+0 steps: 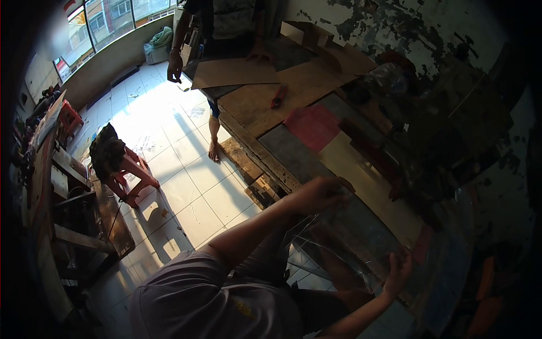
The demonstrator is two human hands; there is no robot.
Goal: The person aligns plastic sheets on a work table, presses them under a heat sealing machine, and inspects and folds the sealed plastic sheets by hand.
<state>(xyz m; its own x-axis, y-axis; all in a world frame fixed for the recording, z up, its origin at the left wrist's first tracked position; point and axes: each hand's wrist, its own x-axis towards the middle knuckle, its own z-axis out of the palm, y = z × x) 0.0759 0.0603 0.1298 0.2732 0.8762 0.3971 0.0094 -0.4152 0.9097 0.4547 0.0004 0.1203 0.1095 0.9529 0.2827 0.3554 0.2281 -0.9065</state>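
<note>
Near the table's front edge my left hand (327, 195) has its fingers bent together, blurred, above a grey surface (367, 217); what it holds, if anything, is too small to name. Lower right, my right hand (398, 266) is curled at the edge of a clear, glossy sheet (339, 248) that lies between the hands, over my lap. Beyond them a pale yellow sheet (367, 175) lies lengthwise on the table, with a pink piece (313, 127) at its far end.
A red tool (279, 96) lies on brown board (248, 107). Another person's hand (260, 51) rests on the table's far side; the other hand (174, 68) hangs down. A red stool (135, 169) stands left on the tiled floor, near a wooden frame (82, 240).
</note>
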